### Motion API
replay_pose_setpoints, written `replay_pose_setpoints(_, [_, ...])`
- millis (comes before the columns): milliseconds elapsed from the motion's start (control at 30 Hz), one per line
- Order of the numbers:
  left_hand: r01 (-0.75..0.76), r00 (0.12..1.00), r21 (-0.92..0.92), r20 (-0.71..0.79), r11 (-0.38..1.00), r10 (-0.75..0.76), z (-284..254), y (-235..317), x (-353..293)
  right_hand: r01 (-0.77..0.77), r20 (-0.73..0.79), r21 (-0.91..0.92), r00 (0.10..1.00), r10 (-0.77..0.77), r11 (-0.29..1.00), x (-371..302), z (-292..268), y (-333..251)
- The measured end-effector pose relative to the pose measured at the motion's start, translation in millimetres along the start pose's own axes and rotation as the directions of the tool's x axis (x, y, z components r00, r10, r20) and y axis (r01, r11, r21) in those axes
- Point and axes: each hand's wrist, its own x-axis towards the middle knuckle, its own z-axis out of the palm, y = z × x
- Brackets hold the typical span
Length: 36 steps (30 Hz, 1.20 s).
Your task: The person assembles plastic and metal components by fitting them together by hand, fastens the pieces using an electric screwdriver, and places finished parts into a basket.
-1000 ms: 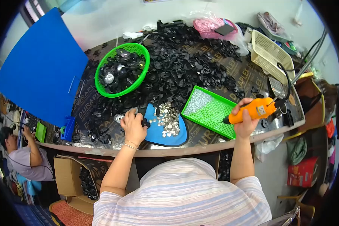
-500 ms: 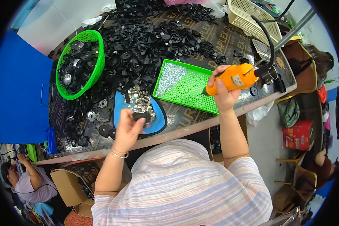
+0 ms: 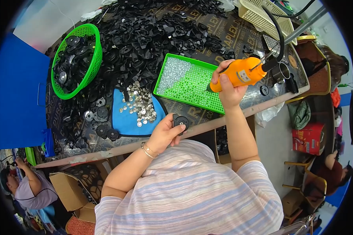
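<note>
In the head view, holds a round black disc (image 3: 182, 122) in the left hand (image 3: 165, 135), pinched between the thumb on its upper face and the fingers curled below. Has it by the table's near edge, close in front of the torso and clear of the blue mat (image 3: 123, 123); cannot tell whether touching the edge.

Grips an orange power driver (image 3: 241, 73) in the right hand (image 3: 232, 92), wrapped round its body, with the dark nose pointing left and down over the right part of the green tray (image 3: 189, 103) (whether touching the mesh, cannot tell from this angle). Trails a black cable (image 3: 281, 37) from the tool's rear.

Shows silvery pieces (image 3: 175, 72), too fine to make out singly, bunched in the tray's left end. Has round metal pieces (image 3: 143, 103) strewn over the mat, other black discs (image 3: 102, 112) just beside its left edge, a round green basket (image 3: 93, 70) farther left, and a heap of black parts (image 3: 153, 35) across the far side.

Seems to be at the step of readying 1 disc, with disc and driver well apart. Probably calls next for a firm, level hold on the disc and a careful closing of the gap between the 2, without knocking the tray.
</note>
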Motion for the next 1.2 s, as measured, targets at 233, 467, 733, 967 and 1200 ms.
replay_pose_setpoints(233, [-0.030,0.999,-0.027,-0.039,0.999,0.029,4.8,-10.5,16.0,0.015,0.017,-0.036,1.000,-0.015,0.999,1.1,4.6,-1.6])
replay_pose_setpoints(467, [-0.008,0.999,-0.052,-0.051,0.999,0.005,0.6,-9.6,15.8,-0.010,-0.001,0.009,1.000,0.010,1.000,-0.9,5.3,-0.6])
replay_pose_setpoints(733, [-0.014,0.999,-0.120,-0.046,0.993,0.008,-3.0,-12.5,19.3,0.041,0.053,0.127,0.997,-0.048,0.991,0.1,8.6,-26.5])
replay_pose_setpoints(967, [0.008,1.000,-0.165,-0.024,0.986,-0.012,-1.9,-8.1,18.9,-0.094,0.259,0.150,0.964,0.052,0.984,-23.2,37.5,-56.1])
replay_pose_setpoints(1200, [0.001,1.000,-0.147,-0.030,0.989,-0.005,-2.4,-9.6,18.0,-0.006,0.337,-0.097,0.941,0.038,0.995,-33.2,39.8,-40.6])
